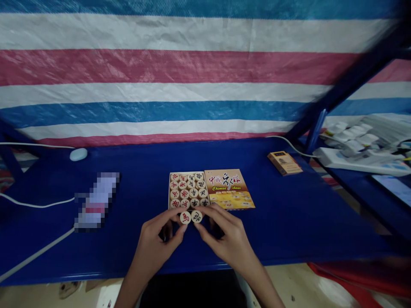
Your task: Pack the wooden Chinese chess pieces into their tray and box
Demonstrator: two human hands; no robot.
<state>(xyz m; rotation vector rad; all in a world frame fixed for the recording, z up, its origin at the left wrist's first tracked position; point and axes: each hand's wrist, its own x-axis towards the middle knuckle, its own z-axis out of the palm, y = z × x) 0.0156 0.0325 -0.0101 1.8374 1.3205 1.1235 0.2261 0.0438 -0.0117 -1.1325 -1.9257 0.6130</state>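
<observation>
My left hand (162, 233) pinches a round Chinese chess piece with a red character (185, 217) between thumb and fingers. Beside it, my right hand (223, 231) grips another Chinese chess piece, marked in black (196, 216). The two pieces sit side by side, just in front of an open box (169, 188) filled with rows of red and black pieces. Against the box's right side lies its printed lid (229, 189), labelled "Chinese chess". My fingertips partly cover the box's front edge and its nearest row.
A blurred-out phone (98, 201) with a cable lies at the left on the blue table (276, 231). Behind it is a pale rounded device (78, 154). A small brown box (285, 163) stands back right, near a power strip (359, 161) with plugs. A striped sheet (180, 68) hangs behind.
</observation>
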